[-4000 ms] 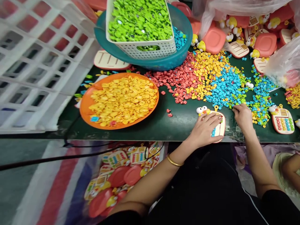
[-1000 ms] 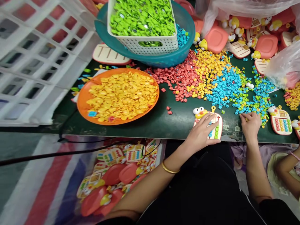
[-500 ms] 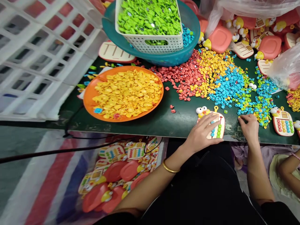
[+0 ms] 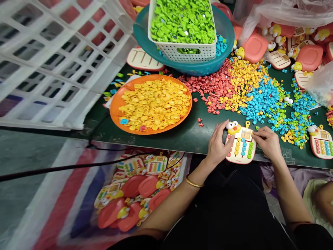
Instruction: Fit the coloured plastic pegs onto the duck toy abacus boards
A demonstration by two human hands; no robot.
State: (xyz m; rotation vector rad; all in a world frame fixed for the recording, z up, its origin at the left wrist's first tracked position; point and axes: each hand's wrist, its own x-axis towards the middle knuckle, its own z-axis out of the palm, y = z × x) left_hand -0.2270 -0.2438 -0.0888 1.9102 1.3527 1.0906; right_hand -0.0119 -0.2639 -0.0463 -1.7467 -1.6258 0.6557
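Observation:
A cream toy calculator (image 4: 241, 147) with a yellow duck head and rows of coloured buttons lies at the near edge of the dark green table (image 4: 182, 135). My left hand (image 4: 217, 144) grips its left side, fingers curled on the edge. My right hand (image 4: 267, 140) is pinched at the toy's upper right corner, on something too small to name. Just beyond lie heaps of small loose buttons (image 4: 260, 99) in red, yellow, blue and green.
An orange plate (image 4: 116, 104) of yellow pieces sits left of the toy. Behind it a teal basin (image 4: 197, 67) holds a white basket (image 4: 187, 52) of green pieces. A white crate (image 4: 52, 62) stands at left. Another toy calculator (image 4: 321, 144) lies at right. Finished toys (image 4: 135, 194) lie below.
My right hand came back from the blue and green heap to the toy's top right corner. My left hand slid off the toy's face to its left edge. The view shifted left.

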